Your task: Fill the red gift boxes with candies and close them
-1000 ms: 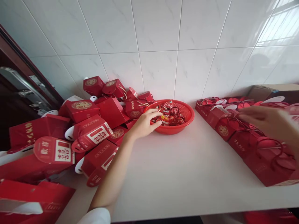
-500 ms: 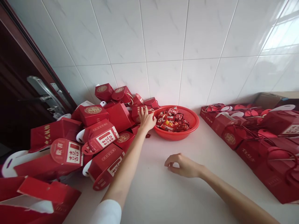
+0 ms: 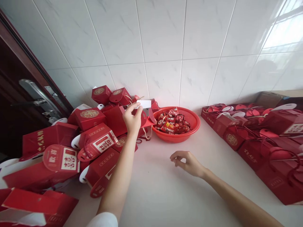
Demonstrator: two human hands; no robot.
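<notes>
My left hand point(image 3: 133, 118) grips a red gift box point(image 3: 148, 119) by its upper part, thumb and fingers closed on it. The box is tilted, its white inner flap faces up, and a twisted cord hangs from it; my hand hides part of it. Just right of it stands a red plastic basket point(image 3: 176, 137) holding several wrapped candies point(image 3: 171, 123). My right hand point(image 3: 188, 163) hovers low over the white tabletop point(image 3: 161, 195), in front of the basket. It holds nothing, its fingers loosely curled and the thumb a little apart.
A loose heap of red boxes point(image 3: 91, 117) covers the left side, with a large open box point(image 3: 35, 205) at the near corner. Packed rows of red boxes point(image 3: 246, 151) line the right. Behind are a tiled wall point(image 3: 163, 34) and, at left, a door handle point(image 3: 40, 94).
My left hand has taken hold of a gift box beside the basket and lifted and tilted it, moving slightly left and up. My right hand has barely moved.
</notes>
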